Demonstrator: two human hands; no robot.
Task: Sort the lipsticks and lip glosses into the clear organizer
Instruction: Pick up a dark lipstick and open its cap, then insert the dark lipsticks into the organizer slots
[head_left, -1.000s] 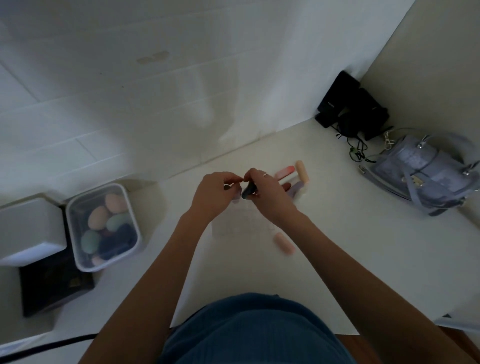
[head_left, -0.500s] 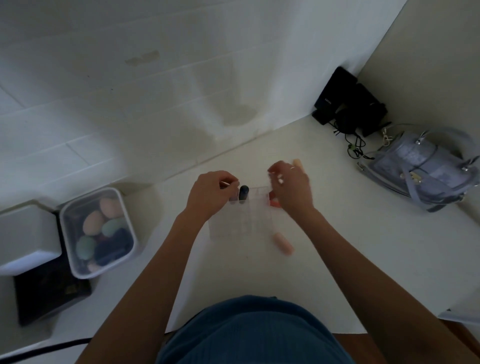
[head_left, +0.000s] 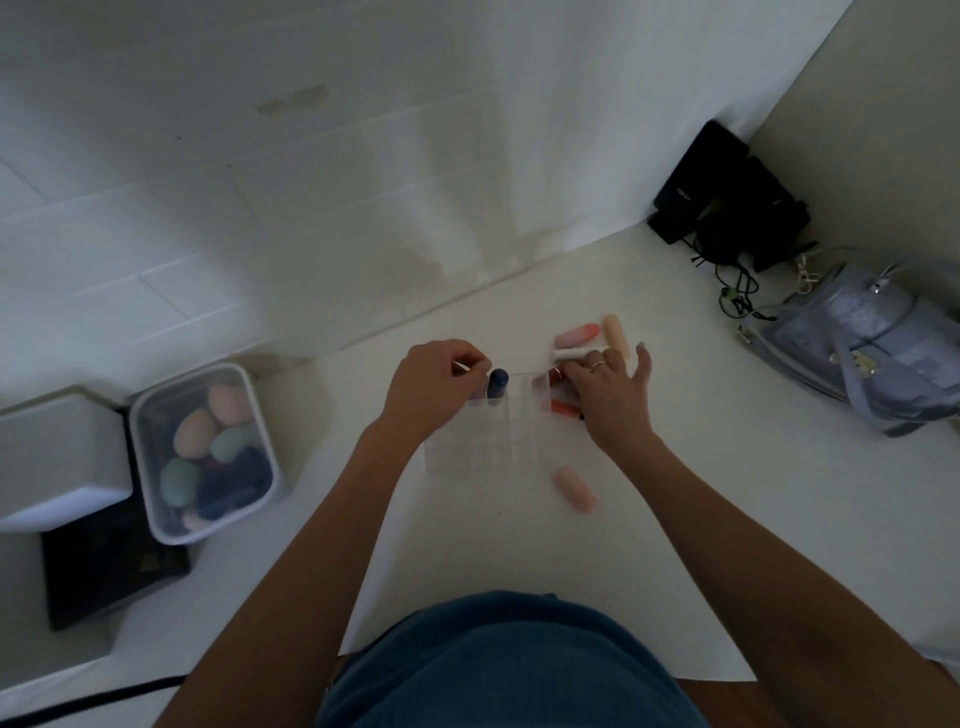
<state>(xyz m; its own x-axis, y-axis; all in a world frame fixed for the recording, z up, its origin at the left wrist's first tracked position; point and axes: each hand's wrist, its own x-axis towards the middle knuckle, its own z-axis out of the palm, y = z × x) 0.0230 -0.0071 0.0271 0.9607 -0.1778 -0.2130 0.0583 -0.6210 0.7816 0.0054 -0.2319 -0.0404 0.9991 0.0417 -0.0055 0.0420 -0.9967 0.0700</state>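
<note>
The clear organizer (head_left: 483, 441) with small compartments lies on the white table. A dark blue lipstick (head_left: 497, 383) stands upright in its far-left compartment. My left hand (head_left: 434, 387) pinches the organizer's far-left corner beside that lipstick. My right hand (head_left: 608, 387) rests on loose tubes at the organizer's right; its fingers touch a white tube (head_left: 569, 354), and whether they grip it is unclear. A red-orange tube (head_left: 563, 409) peeks from under that hand. A pink-red tube (head_left: 576, 334) and a peach tube (head_left: 614, 333) lie beyond it. Another pink tube (head_left: 573, 489) lies nearer me.
A lidded clear box of coloured sponges (head_left: 205, 452) stands at the left, beside a white box (head_left: 57, 462) and a black book (head_left: 104, 577). A grey-blue handbag (head_left: 872, 348) and black devices with cables (head_left: 727, 208) fill the far right corner by the wall.
The dark lipstick went from my right hand into the organizer's far-left compartment. My right hand then moved right onto the loose tubes. My left hand stayed at the organizer's corner.
</note>
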